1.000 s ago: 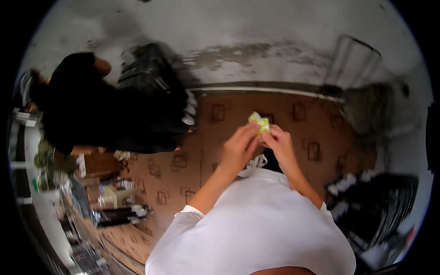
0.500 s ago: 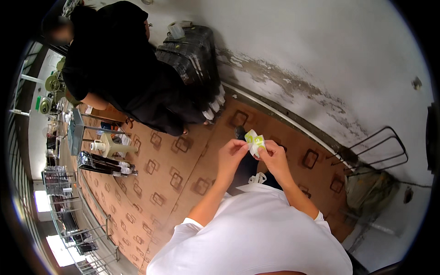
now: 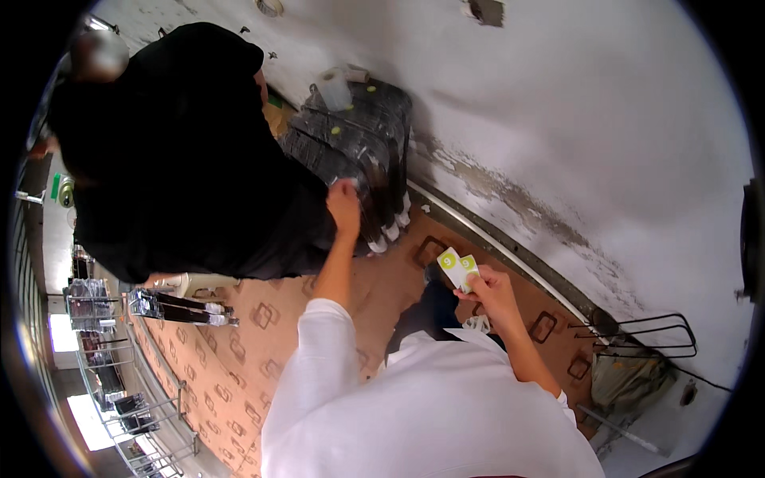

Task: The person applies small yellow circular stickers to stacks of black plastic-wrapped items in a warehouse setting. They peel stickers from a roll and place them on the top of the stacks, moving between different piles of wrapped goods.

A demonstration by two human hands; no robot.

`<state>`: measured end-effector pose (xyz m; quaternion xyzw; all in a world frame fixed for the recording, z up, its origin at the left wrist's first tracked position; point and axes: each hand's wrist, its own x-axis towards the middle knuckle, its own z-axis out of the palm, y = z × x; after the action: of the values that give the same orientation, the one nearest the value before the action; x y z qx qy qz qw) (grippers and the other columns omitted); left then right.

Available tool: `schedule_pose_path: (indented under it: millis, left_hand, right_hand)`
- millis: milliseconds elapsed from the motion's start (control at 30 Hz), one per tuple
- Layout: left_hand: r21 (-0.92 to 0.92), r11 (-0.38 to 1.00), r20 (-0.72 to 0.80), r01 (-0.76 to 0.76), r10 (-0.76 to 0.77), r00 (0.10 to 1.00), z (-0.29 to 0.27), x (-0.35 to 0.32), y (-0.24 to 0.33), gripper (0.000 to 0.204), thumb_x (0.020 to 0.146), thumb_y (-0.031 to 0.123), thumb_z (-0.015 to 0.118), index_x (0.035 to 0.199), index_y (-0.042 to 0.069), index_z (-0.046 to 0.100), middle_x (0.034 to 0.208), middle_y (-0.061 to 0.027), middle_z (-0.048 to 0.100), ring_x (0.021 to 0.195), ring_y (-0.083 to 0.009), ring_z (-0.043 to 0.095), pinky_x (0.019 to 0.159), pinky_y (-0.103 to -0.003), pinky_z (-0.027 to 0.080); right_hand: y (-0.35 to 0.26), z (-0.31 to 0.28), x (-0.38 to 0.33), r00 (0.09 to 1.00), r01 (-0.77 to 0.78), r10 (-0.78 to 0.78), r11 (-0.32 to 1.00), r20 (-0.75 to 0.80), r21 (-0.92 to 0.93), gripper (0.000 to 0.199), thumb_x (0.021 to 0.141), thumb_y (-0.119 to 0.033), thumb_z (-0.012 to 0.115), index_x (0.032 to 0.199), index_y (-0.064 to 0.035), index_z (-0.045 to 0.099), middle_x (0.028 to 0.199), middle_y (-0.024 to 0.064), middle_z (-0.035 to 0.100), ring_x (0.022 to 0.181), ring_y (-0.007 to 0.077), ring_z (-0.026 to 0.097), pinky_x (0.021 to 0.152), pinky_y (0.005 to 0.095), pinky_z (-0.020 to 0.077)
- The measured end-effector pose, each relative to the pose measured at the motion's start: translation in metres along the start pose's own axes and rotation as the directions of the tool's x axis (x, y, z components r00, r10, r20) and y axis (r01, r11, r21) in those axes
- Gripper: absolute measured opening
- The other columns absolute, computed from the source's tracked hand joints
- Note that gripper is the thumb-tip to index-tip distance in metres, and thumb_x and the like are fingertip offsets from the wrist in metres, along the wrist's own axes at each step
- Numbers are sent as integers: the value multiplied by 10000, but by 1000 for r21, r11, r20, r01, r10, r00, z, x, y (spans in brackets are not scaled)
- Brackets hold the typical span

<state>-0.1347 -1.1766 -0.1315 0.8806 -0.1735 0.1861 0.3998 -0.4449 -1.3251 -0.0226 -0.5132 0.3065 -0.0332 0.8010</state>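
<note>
My right hand (image 3: 492, 291) holds a small sheet of white backing with round green stickers (image 3: 457, 268) in front of my chest. My left hand (image 3: 344, 205) reaches forward to a stack of black wrapped packs (image 3: 358, 151) standing against the wall and touches its side, fingers bent; whether it pinches a sticker I cannot tell. A few green dots show on top of the packs. I wear a white shirt.
A person in black clothing (image 3: 183, 159) bends over at the left, close to the packs. A white cup (image 3: 335, 88) sits on the stack. A wire rack (image 3: 645, 334) leans by the wall at right. Metal shelving (image 3: 119, 382) stands lower left on patterned brown floor (image 3: 239, 350).
Both hands were together on the sticker sheet; now my left hand has left it and stretched out to the black packs. The view has turned toward the stack and the person.
</note>
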Motion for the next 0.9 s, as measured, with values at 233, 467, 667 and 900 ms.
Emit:
schedule_pose_path:
  millis: [233, 467, 667, 900]
  left_hand:
    - [344, 923, 66, -173, 160, 985, 13, 128, -52, 152, 797, 24, 454, 849, -27, 588, 862, -164, 552, 892, -338, 516, 758, -391, 435]
    - [572, 764, 301, -298, 141, 943, 6, 58, -23, 249, 807, 204, 531, 851, -27, 610, 895, -190, 577, 869, -318, 544, 819, -409, 423]
    - [62, 992, 165, 110, -118, 979, -78, -54, 88, 202, 846, 144, 510, 964, 19, 617, 956, -138, 607, 857, -281, 574, 818, -364, 443]
    - [-425, 730, 59, 536, -569, 820, -146, -151, 177, 279, 899, 182, 498, 1113, 6, 534, 1024, -75, 590, 993, -139, 527, 854, -273, 406]
  right_hand:
    - [-40, 32, 52, 991, -44, 52, 997, 127, -62, 274, 883, -119, 488, 982, 126, 561, 1014, 101, 519, 850, 187, 577, 771, 289, 528]
    - [-54, 36, 66, 962, -80, 110, 989, 251, -127, 280, 880, -120, 489, 1003, 122, 558, 1024, 92, 518, 847, 185, 577, 766, 287, 528]
    - [-59, 39, 87, 909, -100, 153, 983, 388, -153, 269, 871, -139, 497, 921, 113, 575, 871, 74, 535, 764, 144, 596, 694, 231, 509]
    - [-27, 63, 79, 718, 73, 160, 951, 677, -302, 298, 889, -176, 486, 1070, 53, 548, 997, 102, 577, 845, 165, 599, 729, 266, 506]
